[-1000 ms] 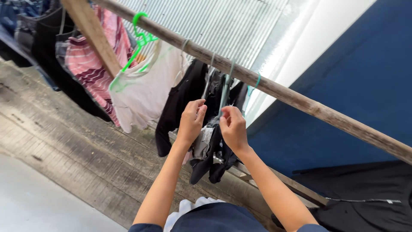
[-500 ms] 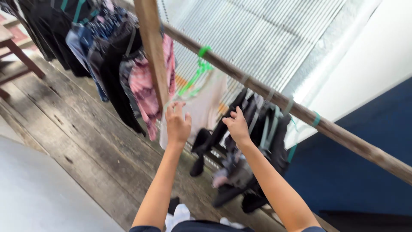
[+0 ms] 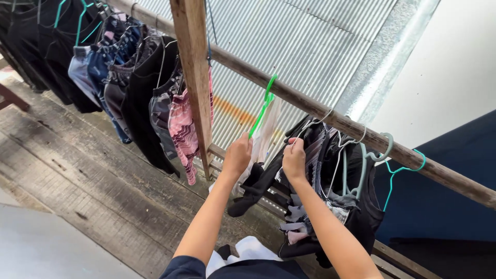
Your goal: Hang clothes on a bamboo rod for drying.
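Bright green plastic hanger (image 3: 261, 108), thin and glossy, hooked over the weathered round wooden pole (image 3: 356, 129) at frame centre, carrying a white cloth garment (image 3: 264, 138). Left hand (image 3: 237, 155) fingers curled shut around the hanger's lower end. Right hand (image 3: 294, 157) fingers pinched closed on the dark hanging clothes (image 3: 336, 201) just right of it. Pole runs upper left to right edge; rough square wooden post (image 3: 195, 72) crosses it. Ribbed corrugated metal sheet (image 3: 289, 46) behind. Grey worn floor planks (image 3: 77, 175) lower left.

Left hand (image 3: 238, 154) gripping green hanger (image 3: 262, 106) with white garment (image 3: 264, 135), right hand (image 3: 294, 157) on dark clothes (image 3: 330, 170), wooden rail (image 3: 356, 129)
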